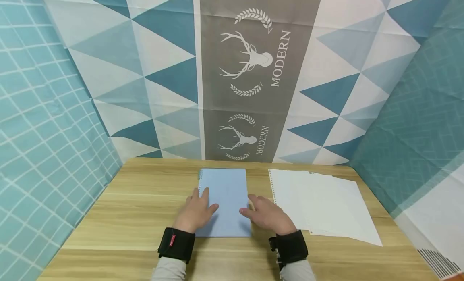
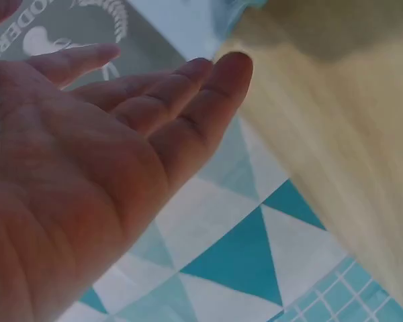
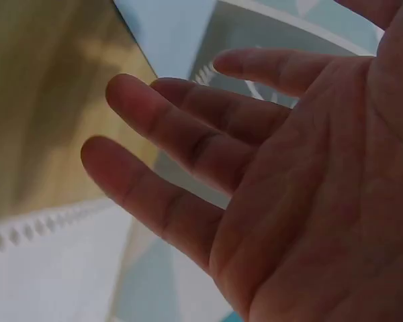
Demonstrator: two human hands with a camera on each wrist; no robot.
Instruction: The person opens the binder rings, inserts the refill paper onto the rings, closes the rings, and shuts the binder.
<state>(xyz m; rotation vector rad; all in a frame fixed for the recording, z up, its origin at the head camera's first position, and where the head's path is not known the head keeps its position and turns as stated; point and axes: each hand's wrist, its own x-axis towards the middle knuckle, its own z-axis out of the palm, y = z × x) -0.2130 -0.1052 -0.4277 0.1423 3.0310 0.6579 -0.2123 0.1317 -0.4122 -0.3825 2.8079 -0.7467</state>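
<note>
Desk [image 1: 119,228]: wood-grained, carrying everything here; its far edge meets a patterned cloth [image 1: 170,77].
White sheets [image 1: 326,204]: at least two, overlapping and slightly fanned, flat toward the desk's right edge, with punched holes along left margins.
Blue pad [image 1: 227,192]: flat, slightly left of the desk's middle, its far end close to the far edge. The long axis runs from far edge to near edge, almost square with the desk; the punched side faces the desk's left edge.
Work at the pad: judging by a hand at each long side, it is being positioned or let go; which, I cannot tell.
Next move at the pad: if it is to shift, it would call for light, even contact on both sides.
Left hand [image 1: 195,212]: over the pad's left margin, fingers and thumb apart, palm empty.
Right hand [image 1: 269,215]: at the pad's right edge, digits apart, gripping nothing; fingertip contact is unclear for both.
Teal piece [image 1: 200,174]: at the pad's far left corner, too small to identify.
</note>
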